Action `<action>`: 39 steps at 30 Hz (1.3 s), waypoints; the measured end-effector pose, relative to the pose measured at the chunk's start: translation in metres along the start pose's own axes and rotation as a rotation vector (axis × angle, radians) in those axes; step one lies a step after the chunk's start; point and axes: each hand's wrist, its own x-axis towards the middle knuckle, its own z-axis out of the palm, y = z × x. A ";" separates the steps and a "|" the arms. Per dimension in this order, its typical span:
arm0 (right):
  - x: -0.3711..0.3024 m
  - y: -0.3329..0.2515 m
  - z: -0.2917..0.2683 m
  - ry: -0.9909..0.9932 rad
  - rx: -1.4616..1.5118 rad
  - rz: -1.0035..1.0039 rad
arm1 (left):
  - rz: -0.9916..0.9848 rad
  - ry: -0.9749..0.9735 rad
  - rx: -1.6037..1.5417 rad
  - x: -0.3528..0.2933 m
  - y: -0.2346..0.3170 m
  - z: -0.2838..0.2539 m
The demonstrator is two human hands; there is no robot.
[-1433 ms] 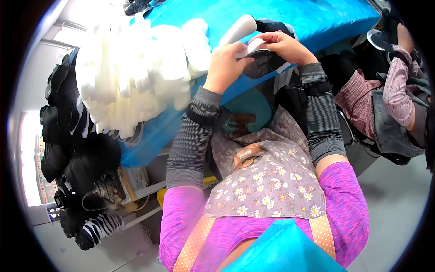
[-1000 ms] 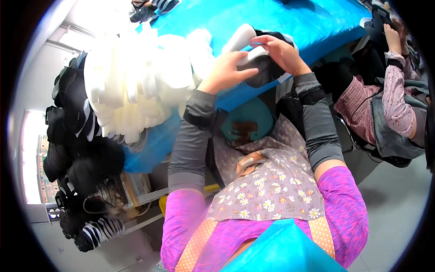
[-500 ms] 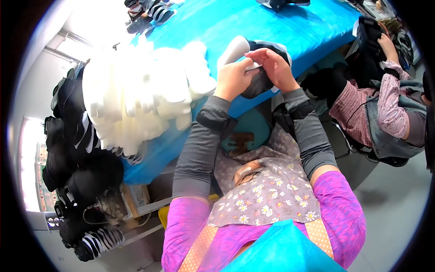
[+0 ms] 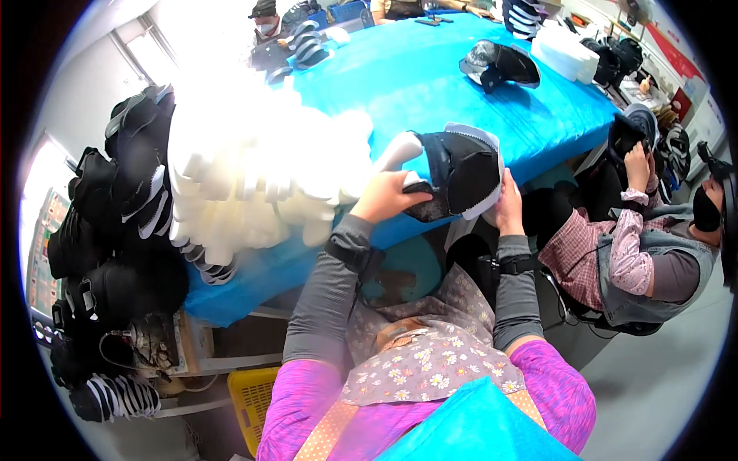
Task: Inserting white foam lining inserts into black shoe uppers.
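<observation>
Between my hands is a black fabric piece (image 4: 465, 173) with a white saw-toothed rim, held over the table's near edge. It looks like a half-made cap, though its exact kind is unclear. My left hand (image 4: 384, 197) pinches its left end between thumb and fingers. At the right, my right hand (image 4: 507, 203) is closed on the white rim, some fingers hidden behind it. A smooth white curved piece (image 4: 400, 150) lies just beyond my left hand, at the edge of a large pile of white pieces (image 4: 254, 169).
A blue cover (image 4: 400, 61) drapes the table. Farther back lie a black and grey piece (image 4: 500, 65) and a white stack (image 4: 563, 54). Black goods (image 4: 127, 253) hang at left, above a yellow crate (image 4: 252, 399). A co-worker (image 4: 626, 246) sits at right.
My hands have moved apart, from close together above the piece to its two ends. More of the black piece now shows. The view takes in more of the table's far side.
</observation>
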 end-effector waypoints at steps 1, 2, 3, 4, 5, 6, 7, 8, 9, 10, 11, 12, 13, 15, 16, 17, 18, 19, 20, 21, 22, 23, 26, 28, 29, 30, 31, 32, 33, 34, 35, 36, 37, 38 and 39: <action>-0.008 -0.004 0.019 -0.025 0.008 0.005 | -0.012 0.016 0.017 -0.009 -0.007 -0.002; -0.022 -0.020 0.034 -0.121 0.134 0.052 | 0.049 0.058 -0.065 -0.014 -0.004 -0.001; -0.028 -0.029 0.044 -0.218 0.260 0.100 | 0.110 0.099 -0.147 -0.019 -0.002 0.001; -0.020 -0.027 0.035 -0.262 0.221 0.140 | 0.187 0.144 -0.097 -0.022 0.000 0.002; -0.022 -0.040 0.033 -0.265 0.220 0.123 | 0.221 0.120 -0.072 -0.023 0.010 0.000; -0.027 -0.051 0.039 -0.285 0.153 0.093 | 0.214 0.148 -0.108 -0.026 0.013 -0.003; -0.034 -0.062 0.044 -0.305 0.086 0.064 | 0.207 0.178 -0.143 -0.031 0.018 -0.004; -0.053 -0.083 0.058 -0.306 0.032 0.013 | 0.134 0.222 -0.226 -0.040 0.032 -0.013; -0.068 -0.096 0.063 -0.287 -0.009 -0.053 | 0.141 0.322 -0.311 -0.047 0.031 -0.008; -0.079 -0.104 0.066 -0.270 -0.024 -0.113 | 0.222 0.501 -0.306 -0.055 0.034 -0.003; -0.098 -0.119 0.075 -0.235 -0.079 -0.212 | 0.304 0.679 -0.294 -0.062 0.038 0.003; -0.106 -0.124 0.069 -0.146 -0.114 -0.272 | 0.369 0.783 -0.227 -0.064 0.048 0.006; -0.119 -0.134 0.072 -0.077 -0.108 -0.288 | 0.429 0.886 -0.154 -0.068 0.061 0.004; -0.109 -0.103 0.024 0.134 -0.696 -0.765 | 0.475 0.999 0.009 -0.079 0.088 0.006; -0.123 -0.107 0.034 0.218 -0.676 -0.698 | 0.439 0.986 0.038 -0.083 0.106 0.004; -0.140 -0.110 0.056 0.284 -0.650 -0.628 | 0.396 0.980 0.081 -0.087 0.120 0.001; -0.157 -0.107 0.074 0.246 -0.655 -0.629 | 0.368 0.882 0.104 -0.089 0.130 0.005; -0.175 -0.104 0.092 0.196 -0.487 -0.620 | 0.341 0.782 0.119 -0.087 0.137 0.009; -0.185 -0.098 0.105 0.143 -0.316 -0.599 | 0.342 0.709 0.073 -0.084 0.141 0.007; -0.184 -0.085 0.113 0.087 -0.213 -0.752 | 0.328 0.725 0.076 -0.077 0.139 0.009; -0.185 -0.081 0.120 0.095 -0.190 -0.720 | 0.323 0.688 0.030 -0.069 0.134 0.013; -0.184 -0.076 0.129 0.098 -0.164 -0.678 | 0.309 0.650 -0.007 -0.063 0.125 0.018; -0.150 -0.056 0.120 0.098 -0.246 -0.609 | 0.295 0.641 -0.082 -0.054 0.089 0.031; -0.139 -0.062 0.113 0.143 -0.329 -0.604 | 0.278 0.637 -0.053 -0.060 0.069 0.044; -0.131 -0.066 0.117 0.139 -0.265 -0.601 | 0.265 0.571 -0.031 -0.062 0.064 0.044; -0.128 -0.066 0.111 0.158 -0.279 -0.604 | 0.281 0.575 -0.028 -0.066 0.065 0.048; -0.125 -0.066 0.108 0.161 -0.284 -0.608 | 0.298 0.580 -0.024 -0.067 0.069 0.053; -0.128 -0.061 0.105 0.162 -0.328 -0.592 | 0.287 0.576 -0.026 -0.065 0.073 0.053; -0.132 -0.056 0.102 0.170 -0.374 -0.579 | 0.299 0.577 -0.071 -0.061 0.081 0.050; -0.136 -0.050 0.099 0.142 -0.405 -0.581 | 0.309 0.580 -0.115 -0.059 0.088 0.048; -0.146 -0.045 0.101 0.139 -0.405 -0.572 | 0.300 0.578 -0.112 -0.060 0.093 0.046; -0.157 -0.044 0.106 0.115 -0.387 -0.636 | 0.276 0.574 -0.148 -0.058 0.099 0.044; -0.165 -0.042 0.109 0.089 -0.367 -0.699 | 0.251 0.571 -0.182 -0.057 0.103 0.043; -0.170 -0.033 0.107 0.146 -0.390 -0.708 | 0.252 0.605 -0.186 -0.060 0.106 0.043; -0.180 -0.026 0.103 0.132 -0.313 -0.482 | 0.265 0.624 -0.192 -0.064 0.101 0.045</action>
